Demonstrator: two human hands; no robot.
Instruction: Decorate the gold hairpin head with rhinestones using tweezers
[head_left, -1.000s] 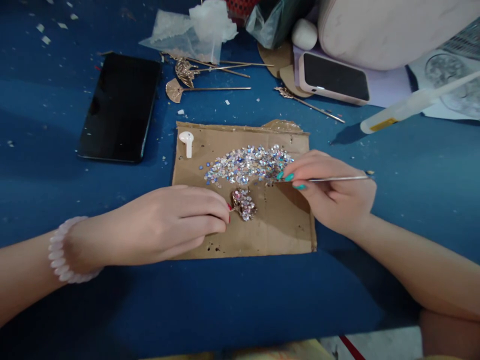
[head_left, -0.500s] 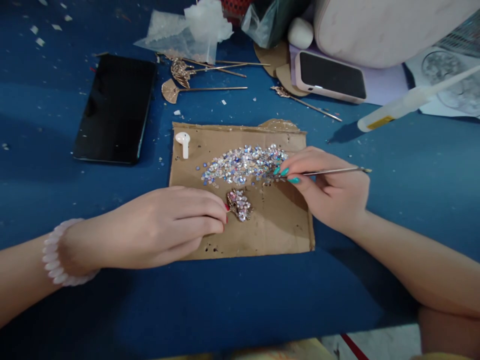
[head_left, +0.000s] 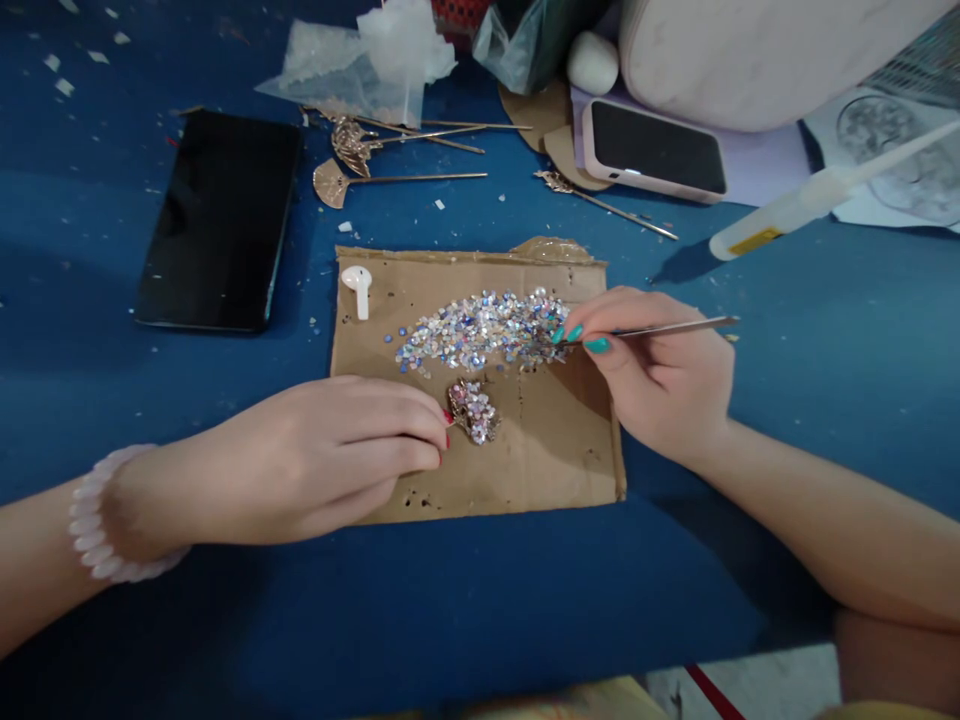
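A brown cardboard sheet [head_left: 540, 460] lies on the blue table. On it is a pile of small shiny rhinestones [head_left: 480, 328]. Below the pile lies a small metal ornament covered with stones [head_left: 472, 411]. My left hand [head_left: 330, 455] is closed, its fingertips pinching the ornament's left end and holding it down on the cardboard. My right hand [head_left: 660, 375] is closed on a thin metal pick [head_left: 675, 327], whose tip rests at the right edge of the rhinestone pile.
A white earbud [head_left: 358, 285] lies on the cardboard's top left corner. A black phone [head_left: 217, 215] lies to the left, a pink-cased phone [head_left: 651, 150] at the back right. Gold hairpin blanks [head_left: 390, 165], a plastic bag [head_left: 375, 60] and a glue bottle [head_left: 810, 195] lie behind.
My right hand has tilted the pick, its back end rising a little, with the tip staying at the pile's right edge. The view has shifted slightly. My left hand keeps its hold.
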